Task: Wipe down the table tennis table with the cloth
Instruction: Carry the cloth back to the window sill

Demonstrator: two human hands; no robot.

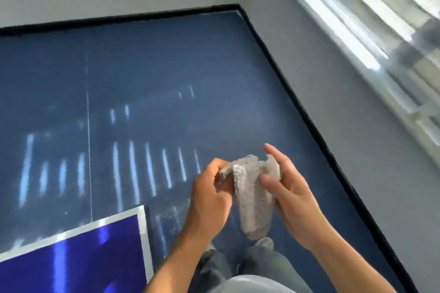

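A fluffy grey cloth [252,192] hangs between both hands above the floor, its lower end drooping down. My left hand [212,195] pinches the cloth's upper left corner with curled fingers. My right hand [288,188] holds the cloth's right side, thumb pressed on its front and the index finger stretched upward. One corner of the table tennis table [100,254], glossy dark blue with a white border line, shows at the bottom left, below and left of my hands.
The blue floor [142,83] reflects window light in stripes. A black skirting [297,107] runs along grey walls to a room corner at top centre. A window with blinds [371,21] is at the right. My legs and shoes [264,242] are below my hands.
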